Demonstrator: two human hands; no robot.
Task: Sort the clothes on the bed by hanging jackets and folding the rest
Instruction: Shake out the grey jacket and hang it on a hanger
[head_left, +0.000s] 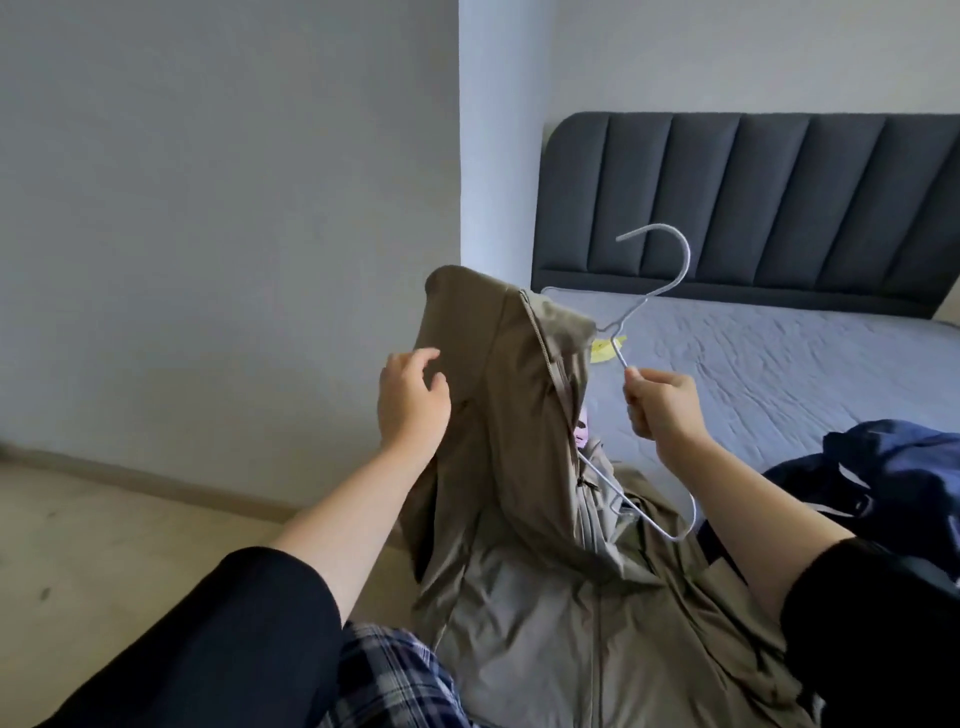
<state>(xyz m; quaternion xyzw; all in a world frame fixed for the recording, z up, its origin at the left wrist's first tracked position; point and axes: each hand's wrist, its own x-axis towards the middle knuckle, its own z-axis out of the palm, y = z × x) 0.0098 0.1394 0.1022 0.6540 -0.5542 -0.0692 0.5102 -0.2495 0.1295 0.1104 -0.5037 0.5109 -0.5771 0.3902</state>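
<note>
An olive-khaki zip jacket (498, 395) hangs raised in front of me, its lower part draped over the bed's near corner. One end of a pale grey wire hanger (670, 260) is tucked inside the jacket's shoulder; the hook points up. My right hand (662, 402) pinches the hanger's bare arm just below the neck. My left hand (413, 402) rests against the outside of the jacket's left shoulder, fingers loosely bent over the cloth. A dark navy garment (893, 483) lies crumpled on the bed at the right.
The bed (753, 374) has a grey wrinkled sheet and a dark padded headboard (753, 202). A yellow tag (605, 347) shows by the jacket collar. Grey walls stand to the left, with light floor (104, 545) below. Plaid cloth (395, 680) shows at the bottom edge.
</note>
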